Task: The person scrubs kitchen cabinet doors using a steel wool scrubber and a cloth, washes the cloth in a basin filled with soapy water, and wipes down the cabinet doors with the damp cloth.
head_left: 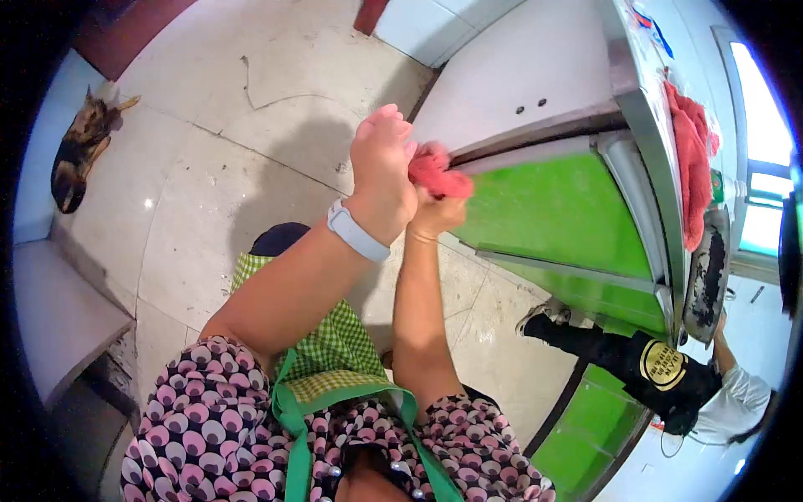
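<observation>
A small red cloth (pixel 441 177), partly blurred, is bunched up between my hands in front of the green cabinet door. My right hand (pixel 438 216) is closed around its lower end. My left hand (pixel 383 159), with a pale band on the wrist, is pressed against the cloth's left side with its fingers curled. The fingers of this hand partly hide how it grips the cloth.
Green-fronted cabinets (pixel 560 217) with a metal-edged worktop (pixel 640 92) stand to the right. A larger red towel (pixel 690 159) and a dark, worn pan (pixel 709 272) are at the edge. Another person (pixel 669 372) stands at lower right. A dog (pixel 79 151) lies far left.
</observation>
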`<state>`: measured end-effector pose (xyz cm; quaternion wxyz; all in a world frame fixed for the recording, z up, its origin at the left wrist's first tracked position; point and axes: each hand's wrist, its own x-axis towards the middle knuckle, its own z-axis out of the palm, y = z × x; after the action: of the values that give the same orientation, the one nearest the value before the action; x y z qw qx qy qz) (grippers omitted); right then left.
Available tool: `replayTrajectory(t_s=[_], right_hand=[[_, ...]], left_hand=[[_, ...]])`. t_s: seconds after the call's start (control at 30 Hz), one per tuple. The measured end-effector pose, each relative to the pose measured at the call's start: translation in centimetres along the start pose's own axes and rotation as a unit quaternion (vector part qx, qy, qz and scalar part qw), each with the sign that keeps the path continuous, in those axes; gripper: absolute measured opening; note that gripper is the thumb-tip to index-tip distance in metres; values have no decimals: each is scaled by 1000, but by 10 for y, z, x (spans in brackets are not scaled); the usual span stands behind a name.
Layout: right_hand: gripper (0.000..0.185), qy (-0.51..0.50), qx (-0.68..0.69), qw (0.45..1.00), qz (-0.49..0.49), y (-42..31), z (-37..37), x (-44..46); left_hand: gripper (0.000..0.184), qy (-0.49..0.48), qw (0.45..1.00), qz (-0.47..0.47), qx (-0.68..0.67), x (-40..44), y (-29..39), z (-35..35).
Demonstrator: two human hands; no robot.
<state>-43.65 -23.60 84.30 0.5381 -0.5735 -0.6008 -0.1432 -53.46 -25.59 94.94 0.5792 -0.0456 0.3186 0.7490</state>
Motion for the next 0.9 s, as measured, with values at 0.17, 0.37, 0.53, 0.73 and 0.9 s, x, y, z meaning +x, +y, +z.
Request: replayTrajectory(t_s=[0.17, 0.37, 0.53, 0.73, 0.9], right_hand=[[23, -113, -43, 986, 118, 44, 12, -72], [35, -165, 36, 955, 242, 96, -75, -76], [39, -95, 142, 950, 260, 134, -177, -58], [44, -34, 354, 719, 597, 130, -221, -40], [45, -41, 559, 506, 655, 134, -210, -44]], left_hand=[[42, -24, 999, 23, 13, 8, -4, 3], [32, 49, 996, -49, 59, 4, 6, 10], [21, -30, 974, -15, 222, 33, 5, -22], [17, -8, 980, -108, 168, 32, -22, -41], [15, 70, 958, -203, 189, 39, -27, -10]])
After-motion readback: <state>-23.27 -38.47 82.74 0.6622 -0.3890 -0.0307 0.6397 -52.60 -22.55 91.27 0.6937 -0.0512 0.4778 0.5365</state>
